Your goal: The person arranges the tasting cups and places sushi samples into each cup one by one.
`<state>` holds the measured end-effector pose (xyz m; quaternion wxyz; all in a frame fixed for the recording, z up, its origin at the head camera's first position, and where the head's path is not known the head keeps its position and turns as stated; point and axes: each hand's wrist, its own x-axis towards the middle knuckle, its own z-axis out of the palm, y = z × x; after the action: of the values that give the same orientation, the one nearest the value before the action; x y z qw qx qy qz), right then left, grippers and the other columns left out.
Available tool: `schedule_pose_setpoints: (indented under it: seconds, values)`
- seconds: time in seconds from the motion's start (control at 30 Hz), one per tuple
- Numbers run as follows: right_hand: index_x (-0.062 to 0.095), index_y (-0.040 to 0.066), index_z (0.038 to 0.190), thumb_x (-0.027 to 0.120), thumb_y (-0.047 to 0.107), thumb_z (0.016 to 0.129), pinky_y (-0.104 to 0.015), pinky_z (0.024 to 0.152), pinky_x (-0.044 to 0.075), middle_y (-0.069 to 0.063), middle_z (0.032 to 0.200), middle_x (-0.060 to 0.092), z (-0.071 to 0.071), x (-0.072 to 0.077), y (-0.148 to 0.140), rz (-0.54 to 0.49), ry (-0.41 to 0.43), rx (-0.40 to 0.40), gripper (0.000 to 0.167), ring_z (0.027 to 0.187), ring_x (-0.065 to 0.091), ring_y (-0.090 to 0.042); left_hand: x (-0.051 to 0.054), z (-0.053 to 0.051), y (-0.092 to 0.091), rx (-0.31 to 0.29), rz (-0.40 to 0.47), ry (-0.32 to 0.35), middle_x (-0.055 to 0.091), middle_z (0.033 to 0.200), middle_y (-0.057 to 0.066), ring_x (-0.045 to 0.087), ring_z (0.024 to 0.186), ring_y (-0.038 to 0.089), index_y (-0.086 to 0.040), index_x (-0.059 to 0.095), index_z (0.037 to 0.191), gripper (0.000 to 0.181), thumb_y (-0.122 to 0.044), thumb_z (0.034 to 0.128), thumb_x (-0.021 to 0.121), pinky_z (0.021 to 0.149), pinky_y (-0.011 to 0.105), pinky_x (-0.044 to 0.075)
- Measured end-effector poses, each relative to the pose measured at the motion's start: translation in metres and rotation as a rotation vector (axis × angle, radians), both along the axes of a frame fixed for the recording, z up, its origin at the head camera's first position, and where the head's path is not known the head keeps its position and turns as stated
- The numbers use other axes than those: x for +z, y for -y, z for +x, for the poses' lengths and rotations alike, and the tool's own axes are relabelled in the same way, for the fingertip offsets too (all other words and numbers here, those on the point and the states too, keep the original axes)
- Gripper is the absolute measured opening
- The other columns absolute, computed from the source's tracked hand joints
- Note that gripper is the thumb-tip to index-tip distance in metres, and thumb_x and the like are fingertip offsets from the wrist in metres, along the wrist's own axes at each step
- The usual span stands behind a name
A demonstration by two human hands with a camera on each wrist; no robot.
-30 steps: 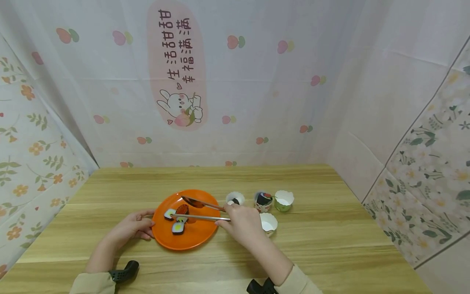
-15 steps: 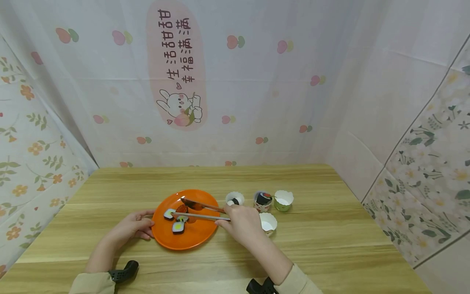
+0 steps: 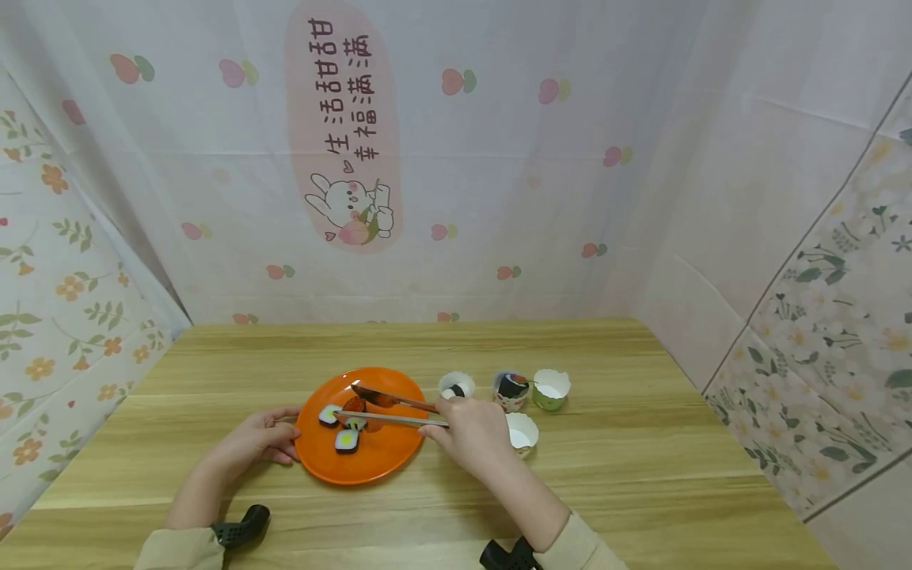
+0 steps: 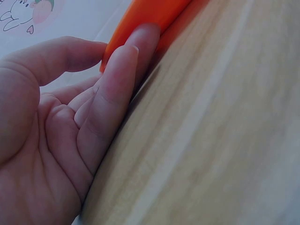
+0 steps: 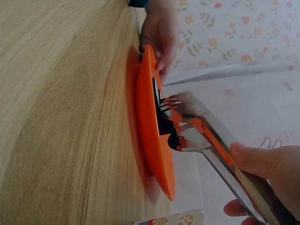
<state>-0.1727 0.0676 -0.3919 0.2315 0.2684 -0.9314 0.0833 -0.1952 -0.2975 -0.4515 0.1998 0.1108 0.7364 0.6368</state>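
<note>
In the head view my left hand [image 3: 249, 445] grips the left rim of an orange plate [image 3: 388, 459]; the left wrist view shows thumb and fingers pinching the plate's edge [image 4: 145, 21]. My right hand [image 3: 476, 434] holds metal tongs [image 3: 399, 419] over the plate. Their fork-like ends lie around an orange-topped sushi piece [image 3: 355, 404], in the right wrist view apparently against dark-sided pieces [image 5: 164, 124]; whether they grip is unclear. A greenish piece [image 3: 354, 425] lies partly under the nearer arm. Two white-and-yellow rolls, left [image 3: 329, 415] and front [image 3: 347, 441], sit beside them.
Several paper cups stand right of the plate: one [image 3: 456, 378] holds a black-and-white piece, another [image 3: 510, 402] a dark roll. A green cup [image 3: 549, 401] and a front cup [image 3: 522, 433], partly behind my right hand, show white insides. Printed curtains surround the wooden table [image 3: 641, 475].
The tongs' two arms stand slightly closer together around the orange-topped piece than a second ago. Neither hand has visibly shifted, and the plate lies where it was.
</note>
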Motion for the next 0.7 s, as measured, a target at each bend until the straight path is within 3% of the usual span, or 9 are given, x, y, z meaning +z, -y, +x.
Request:
schedule_pose_setpoints:
  seconds: [0.37,0.7]
  values:
    - [0.073,0.018,0.097,0.071,0.052,0.079,-0.023,0.037,0.026,0.007,0.064,0.061,0.0006,0.0061,-0.0035,-0.022,0.027,-0.024,0.039,0.041,0.038,-0.008,-0.0004,0.0,0.0002,0.001,-0.001,0.004,0.066,0.088,0.016,0.066,0.074,0.02,0.022,0.015,0.14,0.063,-0.007,0.0966,0.05,0.066,0.03,0.056]
    - [0.074,0.02,0.096,0.072,0.052,0.077,-0.021,0.035,0.024,0.012,0.053,0.048,-0.0007,0.0095,-0.0087,-0.028,-0.001,-0.015,0.037,0.042,0.037,-0.006,0.0007,0.0001,-0.0005,0.0,-0.006,0.002,0.066,0.089,0.016,0.066,0.074,0.02,0.023,0.014,0.139,0.063,-0.007,0.0965,0.05,0.066,0.031,0.056]
